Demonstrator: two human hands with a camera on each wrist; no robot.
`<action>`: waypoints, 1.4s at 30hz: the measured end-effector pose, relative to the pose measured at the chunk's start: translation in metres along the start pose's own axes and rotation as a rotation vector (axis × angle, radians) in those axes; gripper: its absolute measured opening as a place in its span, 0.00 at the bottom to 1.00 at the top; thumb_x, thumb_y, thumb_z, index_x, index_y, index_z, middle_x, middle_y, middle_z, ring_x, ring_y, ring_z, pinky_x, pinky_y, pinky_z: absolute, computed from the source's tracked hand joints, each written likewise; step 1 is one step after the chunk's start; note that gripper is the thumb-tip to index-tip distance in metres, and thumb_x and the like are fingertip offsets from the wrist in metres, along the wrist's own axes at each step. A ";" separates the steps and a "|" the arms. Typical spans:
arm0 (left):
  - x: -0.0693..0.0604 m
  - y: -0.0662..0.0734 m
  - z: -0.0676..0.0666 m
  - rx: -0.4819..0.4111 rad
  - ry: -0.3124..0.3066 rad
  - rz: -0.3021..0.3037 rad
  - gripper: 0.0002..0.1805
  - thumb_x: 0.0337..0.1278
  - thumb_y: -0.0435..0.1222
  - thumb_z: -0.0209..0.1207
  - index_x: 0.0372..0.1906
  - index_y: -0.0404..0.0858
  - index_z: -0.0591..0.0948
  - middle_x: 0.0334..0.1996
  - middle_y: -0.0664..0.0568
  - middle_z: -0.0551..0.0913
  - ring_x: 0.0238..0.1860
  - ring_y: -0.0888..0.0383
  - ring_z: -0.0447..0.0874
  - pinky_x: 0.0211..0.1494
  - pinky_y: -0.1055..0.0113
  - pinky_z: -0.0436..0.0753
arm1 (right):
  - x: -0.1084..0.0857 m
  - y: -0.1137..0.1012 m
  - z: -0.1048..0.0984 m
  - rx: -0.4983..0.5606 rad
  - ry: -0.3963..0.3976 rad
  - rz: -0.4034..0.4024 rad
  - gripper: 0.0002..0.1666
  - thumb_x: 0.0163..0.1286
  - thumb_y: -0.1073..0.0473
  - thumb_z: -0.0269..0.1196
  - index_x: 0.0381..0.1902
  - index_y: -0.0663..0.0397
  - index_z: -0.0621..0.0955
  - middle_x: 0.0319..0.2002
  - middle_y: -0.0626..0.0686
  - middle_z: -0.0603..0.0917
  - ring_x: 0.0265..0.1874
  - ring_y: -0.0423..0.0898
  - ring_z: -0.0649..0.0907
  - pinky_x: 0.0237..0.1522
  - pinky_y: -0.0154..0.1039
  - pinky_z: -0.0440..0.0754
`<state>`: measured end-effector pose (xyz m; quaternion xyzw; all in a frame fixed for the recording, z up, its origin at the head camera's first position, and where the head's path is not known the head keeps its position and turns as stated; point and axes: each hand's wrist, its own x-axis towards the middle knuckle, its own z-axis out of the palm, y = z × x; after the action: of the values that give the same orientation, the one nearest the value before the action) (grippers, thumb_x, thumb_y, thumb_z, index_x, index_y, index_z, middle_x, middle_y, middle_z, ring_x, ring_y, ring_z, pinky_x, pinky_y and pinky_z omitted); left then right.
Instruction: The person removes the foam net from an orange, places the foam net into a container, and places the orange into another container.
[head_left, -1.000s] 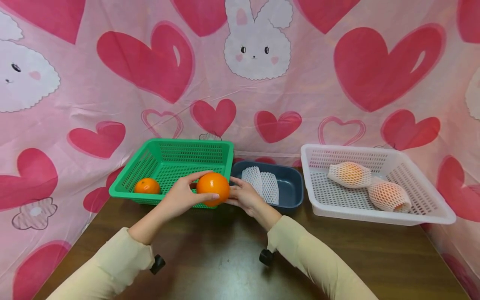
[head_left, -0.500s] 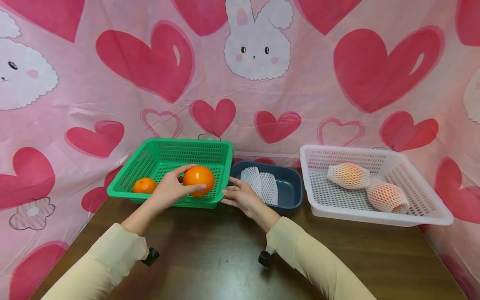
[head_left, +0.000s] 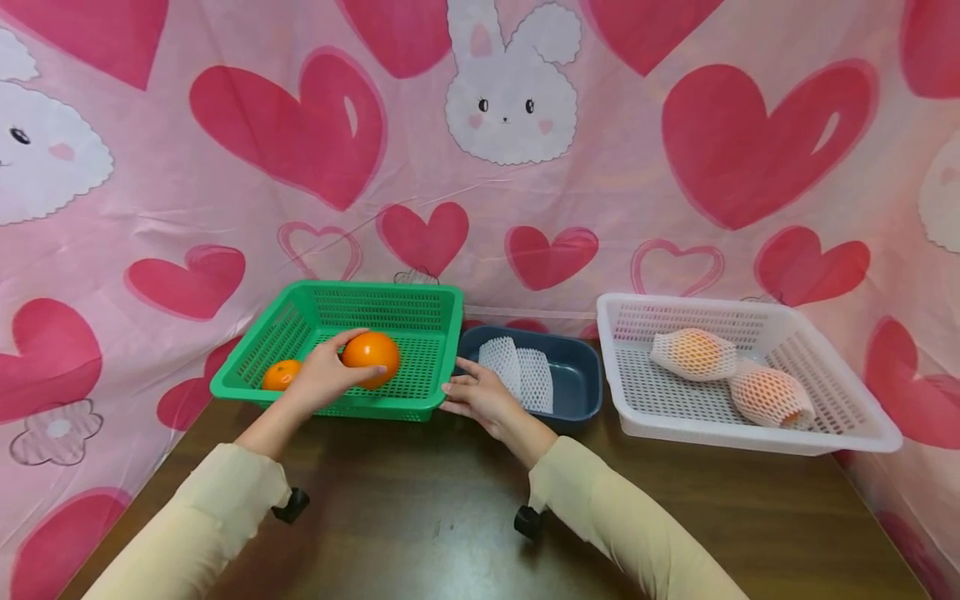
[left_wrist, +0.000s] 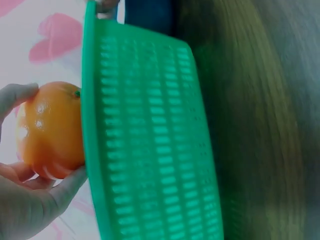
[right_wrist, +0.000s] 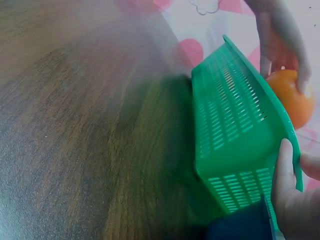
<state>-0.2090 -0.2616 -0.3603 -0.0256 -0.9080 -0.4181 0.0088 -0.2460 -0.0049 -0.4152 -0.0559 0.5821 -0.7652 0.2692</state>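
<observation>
A large orange [head_left: 371, 360] is held between the thumb and fingers of my left hand [head_left: 321, 379], just above the inside of the green basket [head_left: 393, 406]. In the left wrist view this orange [left_wrist: 52, 132] shows a small green stem spot, and part of it is hidden by the basket's rim. A second orange [head_left: 280, 375] lies in the basket's left front corner, partly behind my left hand. At the basket's right front corner, my right hand [head_left: 489, 404] pinches the rim; the right wrist view shows its fingers [right_wrist: 284, 167] on either side of that rim.
Right of the green basket stands a dark blue tray [head_left: 581, 387] with white foam net sleeves [head_left: 535, 379] in it. Farther right, a white basket [head_left: 720, 431] holds two net-wrapped fruits [head_left: 696, 354]. A patterned pink cloth [head_left: 525, 200] rises behind the wooden table [head_left: 420, 517].
My left hand has carried the orange leftward, away from my right hand and over the green basket. My right hand has left the orange and now pinches the basket's corner rim.
</observation>
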 end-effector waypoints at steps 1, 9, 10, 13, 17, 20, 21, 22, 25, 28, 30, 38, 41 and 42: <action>0.001 -0.003 -0.001 0.007 0.003 -0.002 0.42 0.64 0.45 0.68 0.76 0.32 0.64 0.65 0.31 0.72 0.52 0.39 0.79 0.51 0.50 0.84 | 0.000 0.000 0.001 -0.001 0.002 0.001 0.38 0.78 0.72 0.54 0.81 0.62 0.54 0.64 0.72 0.74 0.47 0.49 0.84 0.58 0.51 0.80; 0.014 -0.022 -0.008 0.076 0.037 -0.024 0.42 0.65 0.43 0.66 0.76 0.28 0.62 0.68 0.27 0.67 0.58 0.32 0.74 0.56 0.41 0.80 | 0.000 -0.001 0.002 -0.019 0.024 -0.005 0.38 0.78 0.72 0.55 0.80 0.63 0.55 0.57 0.68 0.79 0.42 0.45 0.84 0.56 0.50 0.82; 0.015 -0.024 -0.009 0.085 0.043 -0.027 0.42 0.65 0.43 0.66 0.76 0.28 0.62 0.68 0.27 0.67 0.58 0.32 0.74 0.56 0.41 0.80 | 0.000 -0.001 0.002 -0.021 0.024 -0.006 0.38 0.78 0.72 0.55 0.80 0.63 0.55 0.57 0.67 0.79 0.42 0.45 0.84 0.56 0.50 0.82; 0.017 -0.029 -0.013 0.113 0.053 -0.033 0.42 0.64 0.44 0.66 0.75 0.28 0.64 0.67 0.27 0.69 0.56 0.32 0.75 0.55 0.41 0.80 | 0.001 0.000 0.002 -0.021 0.018 -0.003 0.38 0.78 0.72 0.55 0.81 0.63 0.55 0.57 0.68 0.79 0.43 0.46 0.84 0.56 0.51 0.82; 0.019 -0.033 -0.014 0.186 0.049 -0.018 0.40 0.61 0.44 0.68 0.71 0.26 0.68 0.62 0.27 0.73 0.52 0.33 0.77 0.52 0.41 0.80 | 0.001 0.001 0.002 -0.025 0.016 -0.006 0.38 0.78 0.72 0.54 0.80 0.63 0.55 0.58 0.68 0.79 0.44 0.47 0.84 0.56 0.51 0.82; 0.021 -0.037 -0.015 0.258 0.032 -0.011 0.41 0.59 0.45 0.69 0.69 0.24 0.70 0.59 0.26 0.75 0.50 0.33 0.77 0.50 0.40 0.80 | 0.001 0.001 0.002 -0.022 0.018 -0.009 0.38 0.78 0.72 0.55 0.80 0.63 0.55 0.57 0.68 0.79 0.44 0.47 0.84 0.56 0.50 0.82; 0.022 -0.038 -0.016 0.276 0.026 -0.014 0.41 0.58 0.45 0.70 0.69 0.24 0.70 0.59 0.26 0.76 0.50 0.33 0.77 0.50 0.40 0.80 | 0.001 0.001 0.002 -0.023 0.017 -0.010 0.38 0.78 0.72 0.55 0.80 0.63 0.55 0.57 0.68 0.79 0.44 0.47 0.84 0.56 0.50 0.82; 0.022 -0.038 -0.016 0.294 0.021 -0.021 0.41 0.58 0.45 0.70 0.69 0.24 0.70 0.58 0.26 0.76 0.49 0.33 0.77 0.49 0.40 0.80 | 0.001 0.001 0.002 -0.026 0.014 -0.013 0.38 0.78 0.72 0.54 0.80 0.64 0.55 0.57 0.68 0.79 0.44 0.47 0.85 0.55 0.50 0.82; 0.023 -0.040 -0.017 0.352 0.024 -0.046 0.42 0.56 0.47 0.70 0.68 0.24 0.71 0.55 0.27 0.78 0.48 0.32 0.76 0.46 0.41 0.80 | 0.000 0.001 0.002 -0.030 0.009 -0.017 0.38 0.78 0.72 0.54 0.80 0.64 0.55 0.57 0.69 0.78 0.44 0.47 0.85 0.55 0.50 0.82; 0.024 -0.042 -0.016 0.411 0.035 -0.063 0.42 0.53 0.47 0.71 0.67 0.24 0.72 0.52 0.28 0.80 0.46 0.33 0.75 0.43 0.43 0.80 | 0.000 0.001 0.002 -0.032 0.006 -0.021 0.37 0.78 0.72 0.54 0.80 0.65 0.55 0.57 0.69 0.79 0.44 0.47 0.85 0.55 0.50 0.82; 0.025 -0.044 -0.016 0.442 0.031 -0.067 0.43 0.52 0.47 0.72 0.65 0.23 0.73 0.50 0.29 0.80 0.46 0.33 0.74 0.42 0.44 0.80 | -0.001 0.000 0.002 -0.025 0.010 -0.017 0.37 0.78 0.72 0.54 0.80 0.64 0.55 0.56 0.67 0.79 0.42 0.45 0.85 0.55 0.49 0.82; 0.034 -0.052 -0.018 0.472 -0.050 -0.097 0.45 0.49 0.47 0.74 0.63 0.18 0.72 0.48 0.27 0.80 0.43 0.35 0.76 0.44 0.44 0.80 | -0.001 -0.001 0.004 -0.026 0.007 -0.023 0.37 0.78 0.72 0.54 0.80 0.64 0.55 0.55 0.67 0.79 0.38 0.42 0.84 0.56 0.51 0.82; 0.036 -0.053 -0.019 0.482 -0.081 -0.112 0.45 0.49 0.47 0.75 0.61 0.16 0.72 0.49 0.26 0.79 0.43 0.35 0.77 0.46 0.44 0.79 | -0.002 0.000 0.004 -0.023 0.000 -0.027 0.37 0.79 0.72 0.54 0.80 0.64 0.55 0.55 0.67 0.79 0.37 0.41 0.83 0.56 0.51 0.82; 0.037 -0.053 -0.019 0.486 -0.092 -0.119 0.45 0.49 0.47 0.74 0.61 0.16 0.72 0.49 0.25 0.79 0.44 0.35 0.76 0.47 0.43 0.79 | -0.002 0.000 0.004 -0.021 -0.002 -0.028 0.37 0.79 0.72 0.53 0.80 0.64 0.55 0.54 0.67 0.79 0.36 0.41 0.83 0.56 0.51 0.82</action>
<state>-0.2486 -0.3090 -0.3864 0.0117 -0.9812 -0.1858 -0.0515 -0.2431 -0.0075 -0.4136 -0.0677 0.5892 -0.7626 0.2584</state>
